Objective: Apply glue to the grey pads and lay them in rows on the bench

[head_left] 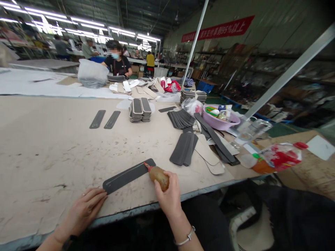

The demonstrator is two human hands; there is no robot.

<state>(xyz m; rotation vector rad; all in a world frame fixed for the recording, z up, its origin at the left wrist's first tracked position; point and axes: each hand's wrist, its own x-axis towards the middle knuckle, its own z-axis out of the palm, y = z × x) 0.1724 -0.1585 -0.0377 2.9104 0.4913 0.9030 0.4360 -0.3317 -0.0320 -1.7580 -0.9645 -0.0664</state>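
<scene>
A dark grey strip with rounded ends (pixel 125 176) lies flat on the table in front of me. A thin pale line of glue runs along its upper edge. My left hand (pixel 87 205) has its fingers pressed together at the strip's left end, holding it there. Wrapped round a soft brownish glue bottle (pixel 158 177), my right hand (pixel 169 193) tips it towards the left. The bottle's red nozzle (pixel 147 166) touches or hovers just over the strip's right end; I cannot tell which.
Two similar strips (pixel 97 119) lie further back, left of stacked pale-edged pieces (pixel 140 111). On the right are more dark strips (pixel 184 149), cream pieces (pixel 208 153), a purple basin (pixel 222 122) and a red-capped bottle (pixel 280 158). A masked co-worker (pixel 117 61) sits across the table.
</scene>
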